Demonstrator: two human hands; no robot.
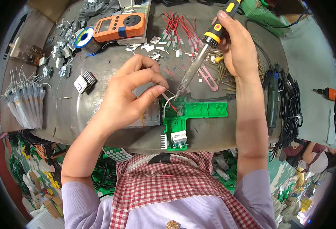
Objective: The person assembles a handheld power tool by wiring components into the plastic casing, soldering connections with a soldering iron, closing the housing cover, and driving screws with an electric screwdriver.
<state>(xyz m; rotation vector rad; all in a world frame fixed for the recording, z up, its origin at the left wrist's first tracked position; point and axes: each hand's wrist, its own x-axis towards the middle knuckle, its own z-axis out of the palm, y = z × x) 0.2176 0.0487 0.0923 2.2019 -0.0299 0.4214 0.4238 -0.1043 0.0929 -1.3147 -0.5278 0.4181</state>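
Observation:
My right hand [238,49] is wrapped round the black and yellow handle of a soldering iron [198,63]. Its metal shaft slants down to the left, with the tip by a white wire [167,106]. My left hand [135,91] pinches a thin wire [169,91] between thumb and forefinger, close to that tip. Just below lies a green T-shaped plastic housing [206,110], its open side up. Red wires [175,108] run inside it, and a white socket-like part [179,136] sits in its lower arm. Exactly where tip and wire meet is too small to make out.
An orange multimeter [119,26] and a solder spool [86,40] stand at the back left. Red wires with connectors [179,30] and screws [223,74] lie behind the housing. Bagged parts [26,103] are at left; black cables [290,110] hang at right. A finned heat sink [85,82] lies left.

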